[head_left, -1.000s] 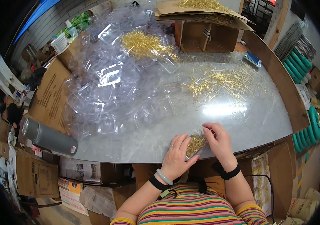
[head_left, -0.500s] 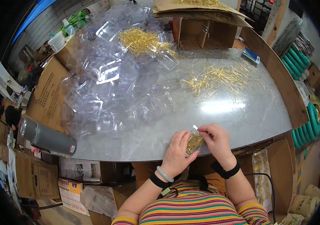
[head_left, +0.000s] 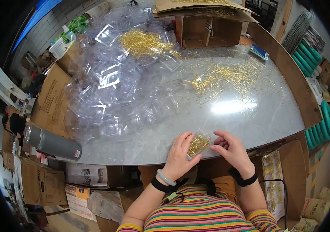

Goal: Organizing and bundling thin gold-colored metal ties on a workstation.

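The left hand [head_left: 179, 155] has its fingers and thumb around a small clear box [head_left: 207, 150] of gold pins [head_left: 199, 143] by the near edge of the table [head_left: 141, 149], maybe so it won't slide. The right hand [head_left: 233, 151] is at the box's other side, fingers bent, but I can't tell if they pinch anything. More loose pins [head_left: 228, 79] lie farther back, perhaps to leave room

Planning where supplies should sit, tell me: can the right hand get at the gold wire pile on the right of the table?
Probably yes, with a forward stretch: only flat tabletop seems to lie between the right hand and the gold wire pile, nothing tall blocking.
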Available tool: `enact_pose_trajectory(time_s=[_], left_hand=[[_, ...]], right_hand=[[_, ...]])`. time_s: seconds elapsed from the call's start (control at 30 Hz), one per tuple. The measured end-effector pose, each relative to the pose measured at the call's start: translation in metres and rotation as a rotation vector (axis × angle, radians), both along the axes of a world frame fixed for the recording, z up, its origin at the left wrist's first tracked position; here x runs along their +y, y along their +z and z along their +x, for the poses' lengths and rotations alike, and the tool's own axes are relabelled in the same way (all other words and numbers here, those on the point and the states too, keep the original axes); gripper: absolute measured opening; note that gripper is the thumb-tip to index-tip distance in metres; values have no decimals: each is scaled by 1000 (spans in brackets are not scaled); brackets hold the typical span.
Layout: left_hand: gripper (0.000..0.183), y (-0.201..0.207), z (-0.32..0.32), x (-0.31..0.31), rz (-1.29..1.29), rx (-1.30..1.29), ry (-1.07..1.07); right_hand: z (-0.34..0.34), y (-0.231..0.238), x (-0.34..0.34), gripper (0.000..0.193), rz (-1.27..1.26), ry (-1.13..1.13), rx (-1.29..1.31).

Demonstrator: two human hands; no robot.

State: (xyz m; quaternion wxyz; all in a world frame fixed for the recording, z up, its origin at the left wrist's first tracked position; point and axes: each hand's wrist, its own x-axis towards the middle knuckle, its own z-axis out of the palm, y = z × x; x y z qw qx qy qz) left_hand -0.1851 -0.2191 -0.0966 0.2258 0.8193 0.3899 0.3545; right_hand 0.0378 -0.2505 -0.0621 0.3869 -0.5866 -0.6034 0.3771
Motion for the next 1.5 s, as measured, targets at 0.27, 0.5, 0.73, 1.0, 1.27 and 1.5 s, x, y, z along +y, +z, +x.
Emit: enact_pose_trajectory(time_s=[0.27,0.5,0.73,1.0,1.27,1.5], left_hand=[[67,6,-1,2,-57,-1,-39],[66,9,5,-2,-32,41,15],[53,-2,10,-3,144,67,55],[48,-3,11,-6,147,-11,77],[54,-2,10,-6,155,35,82],[65,-5,11,-6,149,7,114]], right_hand=[[-8,-10,11,9,202,-40,-84],[-23,-4,8,12,279,-53,-76],[-36,-1,24,15,443,-78,-318],[-25,-18,21,15,199,-170,5],[-37,-24,39,17,338,-147,-57],[-27,-22,15,19,-74,-323,716]])
